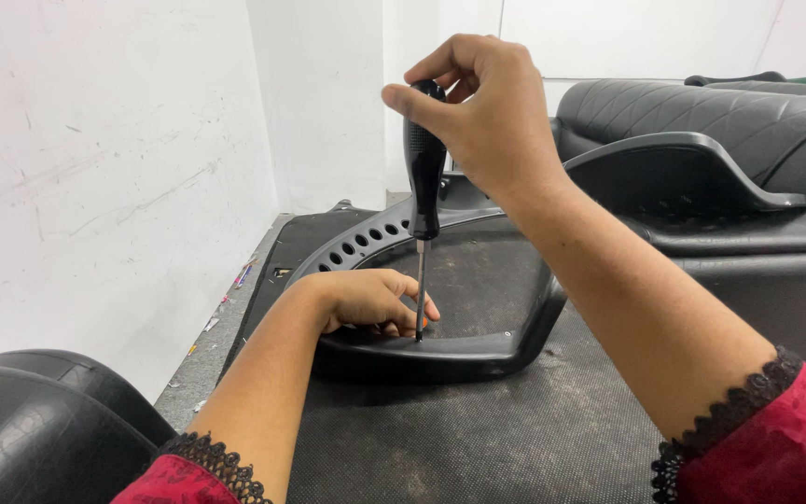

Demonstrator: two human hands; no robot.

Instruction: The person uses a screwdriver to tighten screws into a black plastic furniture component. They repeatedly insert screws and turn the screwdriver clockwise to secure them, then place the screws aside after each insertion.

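Red lace-trimmed sleeves nearest me, both hands on a black armrest frame (440,350).
My right hand (487,112) closed round screwdriver (423,168), tip down beside my left hand (375,301) curled, pressing the frame.

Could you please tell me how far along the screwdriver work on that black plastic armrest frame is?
Done: the armrest frame already lies flat on the dark mat. In hand: the right hand holds the black screwdriver upright, tip on the frame's near rim, while the left hand steadies the shaft there. Left: whether a screw is seated is hidden; other fixing points cannot be judged.
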